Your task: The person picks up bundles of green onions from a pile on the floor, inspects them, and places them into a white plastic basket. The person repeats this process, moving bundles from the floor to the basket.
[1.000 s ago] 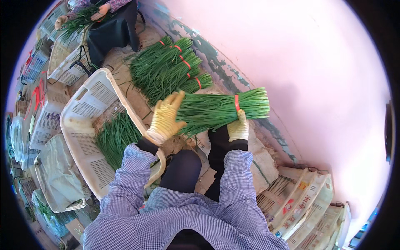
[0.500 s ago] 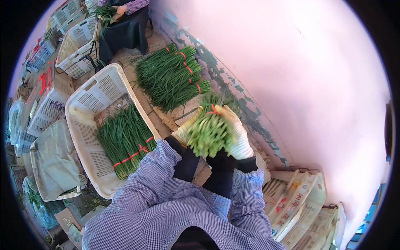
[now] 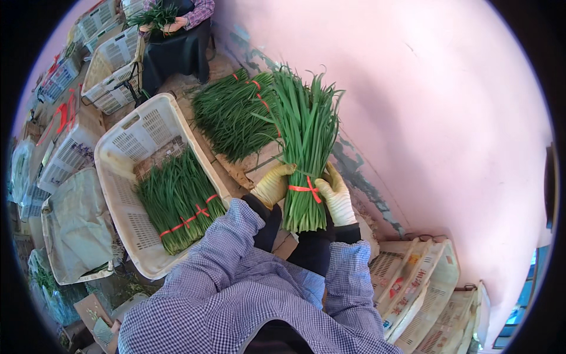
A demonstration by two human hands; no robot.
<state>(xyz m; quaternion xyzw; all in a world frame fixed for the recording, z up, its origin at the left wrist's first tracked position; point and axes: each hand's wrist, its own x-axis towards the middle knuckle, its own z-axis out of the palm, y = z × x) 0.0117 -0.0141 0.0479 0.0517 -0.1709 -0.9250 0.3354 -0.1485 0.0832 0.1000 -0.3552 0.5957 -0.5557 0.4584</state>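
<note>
Clamping a bunch of chives (image 3: 305,135) between them, your two gloved hands held it out in front of you, close to the pink wall (image 3: 442,118). Your left hand (image 3: 273,186) closed on its left side, the thumb at the edge of the leaves and the other fingers partly hidden behind. Your right hand (image 3: 336,197) pressed from the right, its thumb against the red band (image 3: 299,189); the remaining fingertips were hard to see. The band circled the lower stalks, crossing at the front. Leaf tips fanned toward the top of your view, while the pale cut ends pointed back at you.

Behind your wrists came your checked sleeves (image 3: 218,236). Just left of your left arm, a white slotted plastic crate (image 3: 121,189) held more chives (image 3: 174,194), tied with red bands near the cut ends. Beyond the bunch, banded bundles (image 3: 230,118) lay side by side, partly covered by its leaves.

To your right leaned pale crates (image 3: 407,289), printed with red characters and coloured motifs. At far left, another white crate (image 3: 71,156) bore purplish markings, too small to make out. Upper left, a co-worker's hand (image 3: 174,25) held greens (image 3: 156,16) over a dark apron (image 3: 177,56).
</note>
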